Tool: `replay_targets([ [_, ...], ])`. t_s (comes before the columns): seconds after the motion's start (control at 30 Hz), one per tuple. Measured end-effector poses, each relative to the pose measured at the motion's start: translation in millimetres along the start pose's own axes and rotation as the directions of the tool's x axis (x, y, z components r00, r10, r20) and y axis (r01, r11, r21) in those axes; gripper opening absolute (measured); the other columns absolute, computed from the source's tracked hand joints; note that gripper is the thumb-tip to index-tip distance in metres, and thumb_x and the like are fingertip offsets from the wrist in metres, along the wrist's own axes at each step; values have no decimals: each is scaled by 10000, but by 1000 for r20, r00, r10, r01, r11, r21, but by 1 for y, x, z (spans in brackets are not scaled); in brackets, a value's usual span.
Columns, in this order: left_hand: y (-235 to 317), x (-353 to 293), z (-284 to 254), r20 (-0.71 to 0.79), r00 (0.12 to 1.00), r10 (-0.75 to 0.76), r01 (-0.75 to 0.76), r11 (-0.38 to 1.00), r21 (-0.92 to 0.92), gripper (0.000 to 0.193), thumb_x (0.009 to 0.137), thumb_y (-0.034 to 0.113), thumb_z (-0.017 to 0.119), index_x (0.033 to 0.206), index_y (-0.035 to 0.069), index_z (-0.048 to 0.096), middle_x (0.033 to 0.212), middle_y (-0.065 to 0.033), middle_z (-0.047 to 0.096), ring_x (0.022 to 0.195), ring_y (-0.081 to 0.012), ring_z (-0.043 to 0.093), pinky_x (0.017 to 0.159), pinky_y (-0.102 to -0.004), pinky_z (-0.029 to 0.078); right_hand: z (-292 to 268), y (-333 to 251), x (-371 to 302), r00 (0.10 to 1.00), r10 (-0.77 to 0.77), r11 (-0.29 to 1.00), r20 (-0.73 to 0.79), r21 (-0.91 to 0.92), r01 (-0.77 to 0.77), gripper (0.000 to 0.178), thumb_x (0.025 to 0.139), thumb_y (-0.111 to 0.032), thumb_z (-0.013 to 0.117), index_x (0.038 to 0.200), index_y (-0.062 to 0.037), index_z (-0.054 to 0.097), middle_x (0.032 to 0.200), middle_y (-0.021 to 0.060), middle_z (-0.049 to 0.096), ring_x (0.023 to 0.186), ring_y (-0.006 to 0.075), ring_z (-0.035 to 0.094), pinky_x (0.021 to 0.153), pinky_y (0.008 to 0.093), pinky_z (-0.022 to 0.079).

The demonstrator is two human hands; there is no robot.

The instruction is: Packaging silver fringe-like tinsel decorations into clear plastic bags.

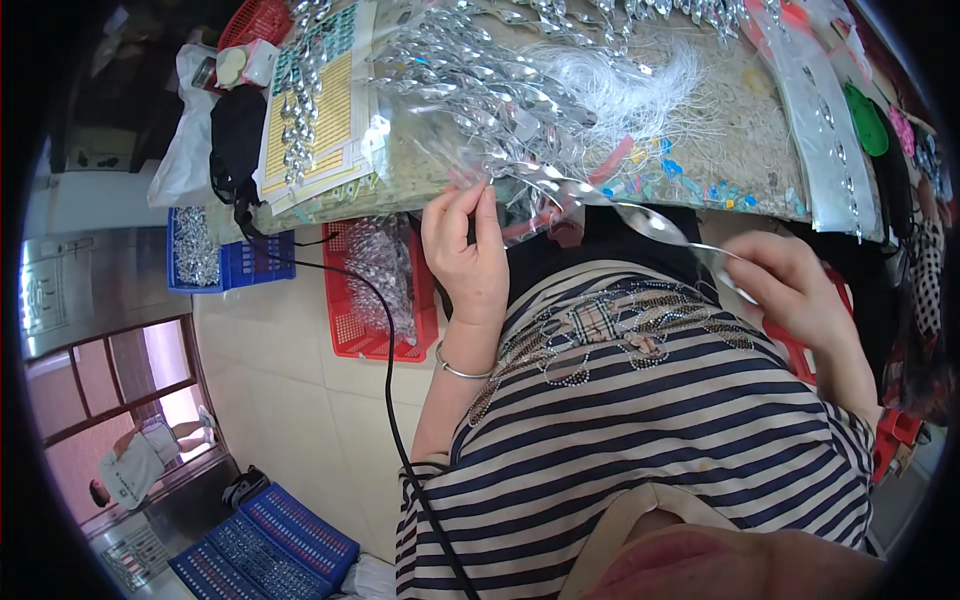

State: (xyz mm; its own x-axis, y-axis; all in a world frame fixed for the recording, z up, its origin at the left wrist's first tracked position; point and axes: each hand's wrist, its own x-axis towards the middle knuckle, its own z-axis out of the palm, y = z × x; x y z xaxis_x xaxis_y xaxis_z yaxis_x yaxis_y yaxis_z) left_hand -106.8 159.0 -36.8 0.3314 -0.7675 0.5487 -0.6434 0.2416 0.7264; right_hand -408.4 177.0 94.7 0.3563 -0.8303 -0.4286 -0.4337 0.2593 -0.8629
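My left hand (465,250) is at the table's near edge, thumb and fingers pinched on the edge of a clear plastic bag (440,145). A twisted, shiny silver strip (650,222) slants from beside those fingertips down to the right. Its near end is in my right hand (790,285), fingers closed, in front of my striped top. Whether the left fingers also touch the strip, I cannot tell. Many similar silver spirals (480,75) lie heaped on the table past the left hand. A tangle of fine white thread (640,90) lies next to them.
Small blue and pale scraps litter the table edge (700,190). Printed sheets (320,120) lie left, a long plastic sleeve (825,150) right. Below stand a red basket (340,320) and a blue crate (265,262). A black cable (390,380) hangs left of my arm. Another person (140,465) is far left.
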Motion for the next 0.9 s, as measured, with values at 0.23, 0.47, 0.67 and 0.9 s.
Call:
replay_targets([
  [0.23, 5, 1, 1, -17, 999, 50, -50, 998, 25, 127, 828, 28, 719, 953, 16, 703, 883, -102, 602, 847, -259, 599, 815, -351, 485, 54, -2, 100, 969, -176, 984, 173, 47, 170, 235, 996, -167, 542, 1117, 21, 616, 785, -14, 566, 669, 54, 519, 634, 209, 454],
  [0.47, 7, -2, -4, -4, 999, 47, -48, 999, -26, 151, 841, 16, 706, 992, 18, 705, 880, -90, 599, 800, -224, 585, 746, -323, 476, 98, -8, 166, 961, -191, 981, 200, 8, 193, 313, 996, -225, 542, 1178, 23, 604, 775, 54, 640, 680, 85, 615, 623, 255, 496],
  [0.67, 7, -4, -3, 24, 999, 43, -42, 998, -41, 162, 842, 11, 705, 1004, 18, 706, 877, -88, 605, 796, -219, 587, 725, -319, 475, 124, 2, 209, 784, -614, 708, 97, -372, 601, 350, 958, -148, 527, 1269, 9, 551, 889, 233, 679, 810, 348, 685, 729, 382, 539],
  [0.9, 5, -3, -1, 56, 998, 25, -23, 999, -36, 155, 845, -13, 693, 998, 9, 705, 887, -97, 609, 801, -213, 593, 734, -298, 483, 140, 2, 228, 823, -517, 623, 235, -557, 549, 599, 821, -65, 612, 1388, -53, 419, 1153, 186, 537, 968, 415, 614, 770, 460, 523],
])
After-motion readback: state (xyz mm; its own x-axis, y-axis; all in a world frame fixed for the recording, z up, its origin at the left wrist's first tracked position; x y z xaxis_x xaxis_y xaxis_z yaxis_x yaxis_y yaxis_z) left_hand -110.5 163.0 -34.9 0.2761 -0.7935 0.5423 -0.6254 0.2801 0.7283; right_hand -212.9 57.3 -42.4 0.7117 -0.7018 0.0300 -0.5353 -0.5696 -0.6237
